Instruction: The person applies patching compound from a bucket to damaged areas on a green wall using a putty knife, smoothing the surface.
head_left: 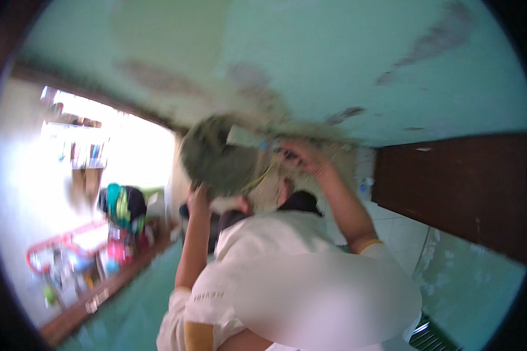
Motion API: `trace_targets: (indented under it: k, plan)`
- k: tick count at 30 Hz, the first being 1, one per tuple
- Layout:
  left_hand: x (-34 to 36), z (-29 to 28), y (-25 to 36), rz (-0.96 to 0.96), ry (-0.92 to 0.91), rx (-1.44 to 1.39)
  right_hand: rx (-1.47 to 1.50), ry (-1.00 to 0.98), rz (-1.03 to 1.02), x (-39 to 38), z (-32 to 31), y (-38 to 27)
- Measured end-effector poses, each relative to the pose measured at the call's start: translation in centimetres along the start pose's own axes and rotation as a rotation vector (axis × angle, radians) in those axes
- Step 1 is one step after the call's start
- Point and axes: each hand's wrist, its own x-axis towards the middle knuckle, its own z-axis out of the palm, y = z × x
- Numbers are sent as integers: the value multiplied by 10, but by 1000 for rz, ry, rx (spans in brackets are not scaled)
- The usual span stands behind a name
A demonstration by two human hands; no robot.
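Note:
My left hand (199, 198) is closed on the near left rim of a round, shallow basin (193, 167). Grey, wet-looking mortar (231, 167) covers its inside. In my right hand (300, 157), fingers wrapped round its handle, is a scraper with a wide pale blade (243, 137). That blade lies over the far right part of the basin; blur hides whether it touches the mortar. A thin yellow strip (259, 180) curves along the basin's right side.
Ahead stands a green wall (334, 58) with bare, patchy spots. A dark brown door or panel (457, 187) is at the right, beside pale floor tiles (395, 225). Through a doorway at left are a bag (123, 205) and household items. My bare feet (285, 190) are below.

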Motion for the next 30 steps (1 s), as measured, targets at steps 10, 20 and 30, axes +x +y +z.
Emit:
trace_targets:
  k: [10, 20, 30]
  plan:
    - [42, -7, -21, -161, 235, 115, 626, 484, -683, -123, -21, -150]
    - [50, -85, -26, -139, 230, 77, -342, 1404, -1438, -138, -66, -222]
    - [58, -103, -22, -178, 248, 37, -995, 1619, -1318, -70, -111, -199]
